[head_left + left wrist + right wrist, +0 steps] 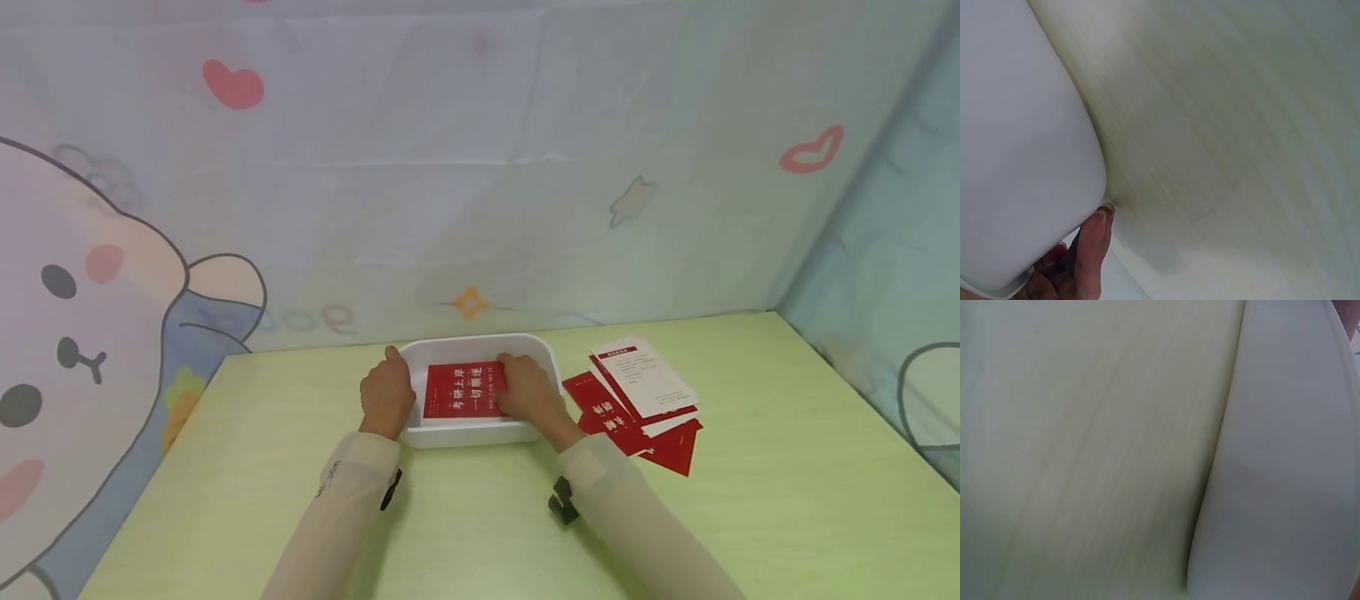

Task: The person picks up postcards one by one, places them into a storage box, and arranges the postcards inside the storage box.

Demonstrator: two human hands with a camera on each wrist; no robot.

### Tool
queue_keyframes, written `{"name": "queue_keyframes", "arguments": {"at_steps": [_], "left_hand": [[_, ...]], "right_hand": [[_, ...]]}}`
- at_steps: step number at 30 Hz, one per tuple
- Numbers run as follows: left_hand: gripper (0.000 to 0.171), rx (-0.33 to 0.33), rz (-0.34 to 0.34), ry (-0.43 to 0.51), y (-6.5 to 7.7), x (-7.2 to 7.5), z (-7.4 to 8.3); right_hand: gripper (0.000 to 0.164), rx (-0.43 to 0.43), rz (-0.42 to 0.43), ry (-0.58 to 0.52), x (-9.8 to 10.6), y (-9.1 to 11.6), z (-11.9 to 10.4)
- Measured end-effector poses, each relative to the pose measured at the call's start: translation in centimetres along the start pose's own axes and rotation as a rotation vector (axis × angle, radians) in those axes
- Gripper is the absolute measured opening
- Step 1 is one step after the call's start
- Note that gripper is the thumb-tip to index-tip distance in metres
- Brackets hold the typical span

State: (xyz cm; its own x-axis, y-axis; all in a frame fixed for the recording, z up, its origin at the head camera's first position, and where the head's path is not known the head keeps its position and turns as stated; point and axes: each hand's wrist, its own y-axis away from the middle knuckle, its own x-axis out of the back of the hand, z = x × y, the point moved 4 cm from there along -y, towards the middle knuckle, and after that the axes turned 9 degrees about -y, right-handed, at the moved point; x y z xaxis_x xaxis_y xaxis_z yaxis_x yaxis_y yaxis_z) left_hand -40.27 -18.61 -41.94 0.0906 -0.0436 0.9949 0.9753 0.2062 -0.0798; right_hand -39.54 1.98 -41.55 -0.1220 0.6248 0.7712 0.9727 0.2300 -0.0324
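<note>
A white plastic tray [468, 437] rests on the table near the back edge. Inside it lies a red card [459, 392] with white Chinese lettering; whether more cards are under it cannot be seen. My left hand [387, 396] grips the tray's left rim, and in the left wrist view its fingers [1090, 256] curl against the tray wall [1022, 125]. Reaching over the near right side, my right hand [534, 396] holds the red card by its right end, its other fingers partly hidden. The right wrist view holds mostly the tray's outer wall [1279, 456].
To the right of the tray, several red and white cards [641, 379] lie in a loose, overlapping pile on the pale green table [787, 467]. A patterned cloth [450, 167] hangs behind the table's back edge, with another at the right side.
</note>
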Motion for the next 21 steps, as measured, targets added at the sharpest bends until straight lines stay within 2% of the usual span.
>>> {"name": "queue_keyframes", "arguments": {"at_steps": [5, 10, 21], "left_hand": [[0.035, -0.002, -0.019, 0.0, 0.03, -0.29, -0.03], [0.035, 0.0, -0.003, -0.008, -0.04, -0.21, -0.17], [0.042, 0.005, -0.027, -0.01, 0.01, 0.09, -0.01]], "right_hand": [[0.056, -0.017, -0.001, 0.013, -0.18, 0.24, 0.1], [0.044, -0.001, -0.012, 0.031, -0.14, 0.23, -0.27], [0.032, -0.004, -0.033, 0.083, -0.28, 0.03, -0.43]]}}
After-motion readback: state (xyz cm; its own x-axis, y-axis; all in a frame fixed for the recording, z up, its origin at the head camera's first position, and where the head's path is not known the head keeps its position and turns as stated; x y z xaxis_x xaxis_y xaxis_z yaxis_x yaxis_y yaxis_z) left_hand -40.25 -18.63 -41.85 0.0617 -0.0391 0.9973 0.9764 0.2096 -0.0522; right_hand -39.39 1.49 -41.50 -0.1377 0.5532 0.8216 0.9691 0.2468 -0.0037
